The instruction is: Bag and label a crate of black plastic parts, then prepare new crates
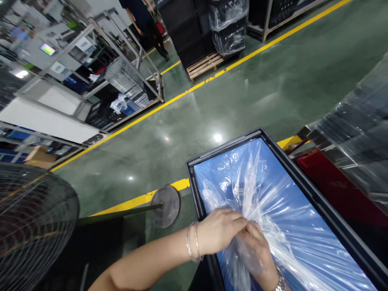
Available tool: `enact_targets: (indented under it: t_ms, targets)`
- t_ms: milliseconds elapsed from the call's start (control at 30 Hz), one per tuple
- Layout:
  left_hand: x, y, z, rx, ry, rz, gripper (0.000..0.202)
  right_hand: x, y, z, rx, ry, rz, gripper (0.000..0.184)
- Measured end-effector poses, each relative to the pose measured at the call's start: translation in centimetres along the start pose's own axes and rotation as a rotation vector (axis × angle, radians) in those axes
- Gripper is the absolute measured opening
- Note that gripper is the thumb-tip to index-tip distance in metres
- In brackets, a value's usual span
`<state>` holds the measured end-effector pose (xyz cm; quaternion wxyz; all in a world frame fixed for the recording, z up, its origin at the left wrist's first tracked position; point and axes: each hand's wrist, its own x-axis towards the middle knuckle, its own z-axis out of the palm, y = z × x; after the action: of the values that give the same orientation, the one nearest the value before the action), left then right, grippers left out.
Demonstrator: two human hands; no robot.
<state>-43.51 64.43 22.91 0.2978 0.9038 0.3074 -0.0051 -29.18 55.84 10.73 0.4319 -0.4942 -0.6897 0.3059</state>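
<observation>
A black crate (303, 173) stands in front of me, with a blue sheet (280, 159) inside it. Clear plastic film (250, 186) lies over the blue, its creases fanning out from a bunched part in the middle. My left hand (220, 230), with bangles on its wrist, is closed at that bunch, palm down. My right hand (257, 250), wearing a metal-band watch, meets it fingertip to fingertip, and loose film hangs beneath and across its fingers. The fingers of both hands are curled on the film; their undersides are hidden.
To the left are a wire-caged fan (36, 222) and a round stand base (165, 206). Beyond the yellow floor line (178, 97) stand a metal rack (121, 72), a wooden pallet (204, 66) with black crates, and a walking person (145, 20). Film-wrapped stacks (360, 121) rise at right.
</observation>
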Motion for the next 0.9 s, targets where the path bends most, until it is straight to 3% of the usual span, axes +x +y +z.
enact_targets:
  t_ms: [67, 133, 267, 367, 500, 633, 733, 833, 900]
  targets:
    - [-0.5, -1.6, 1.3, 0.056, -0.047, -0.024, 0.022, 0.4, -0.3, -0.5, 0.076, -0.031, -0.032, 0.025]
    - [-1.2, -2.4, 2.6, 0.027, -0.001, -0.071, 0.024, 0.6, -0.6, -0.9, 0.189, -0.05, 0.032, 0.027]
    - [-2.2, -2.3, 4.3, -0.152, 0.147, -0.165, 0.029, 0.7, -0.9, -1.4, 0.365, -0.076, 0.371, 0.017]
    - [-2.2, -2.3, 5.0, -0.231, 0.187, -0.183, 0.023, 0.8, -0.7, -1.3, 0.471, -0.031, 0.624, 0.023]
    - [-1.9, -2.8, 5.8, -0.336, 0.241, -0.199, 0.014, 1.6, -0.6, -0.6, 0.598, 0.031, 0.778, 0.029]
    - [-1.2, -3.2, 6.3, -0.461, 0.312, -0.348, 0.027, 2.3, -1.4, -0.2, 0.594, 0.089, 0.675, 0.03]
    - [-0.7, -3.2, 5.9, -0.478, 0.311, -0.364, 0.03, 2.0, -2.4, -0.1, 0.261, 0.121, 0.53, 0.024]
    - [-0.6, -3.0, 5.3, -0.419, 0.288, -0.332, 0.03, 1.5, -3.3, 0.0, -0.15, 0.148, 0.277, 0.008]
    - [-0.7, -2.8, 4.9, -0.341, 0.246, -0.302, 0.029, 1.5, -3.9, 0.1, -0.289, 0.166, 0.137, 0.005]
